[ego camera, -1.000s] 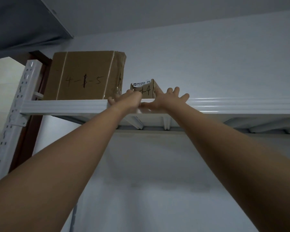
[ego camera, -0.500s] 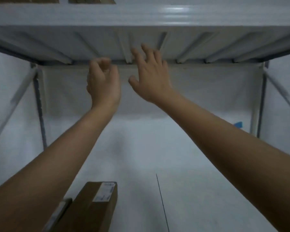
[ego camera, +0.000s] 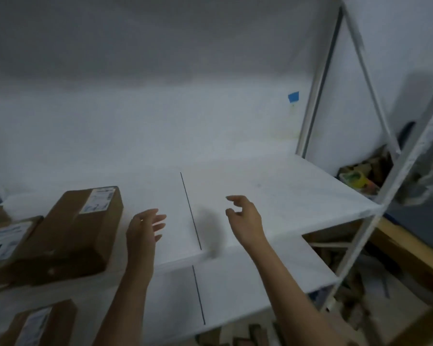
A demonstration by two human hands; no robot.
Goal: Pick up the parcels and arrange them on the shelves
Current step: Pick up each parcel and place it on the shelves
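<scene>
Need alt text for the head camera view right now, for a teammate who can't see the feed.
Both hands are empty: the left hand and right hand hover, fingers loose, over a white shelf. Labelled cardboard parcels sit at the shelf's left end, and another parcel lies on the lower shelf.

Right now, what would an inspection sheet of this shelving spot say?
Surface: white upper shelf with a dark line down its middle; lower shelf beneath.
Job's things: big parcel and small parcel side by side on the upper shelf's left; third parcel on the lower shelf.
Clutter: brown scraps, blurred, on the floor at right.
Grippers: left hand and right hand open above the upper shelf, holding nothing.
Cables: nothing seen.
Surroundings: white wall, blue tape, metal post.
</scene>
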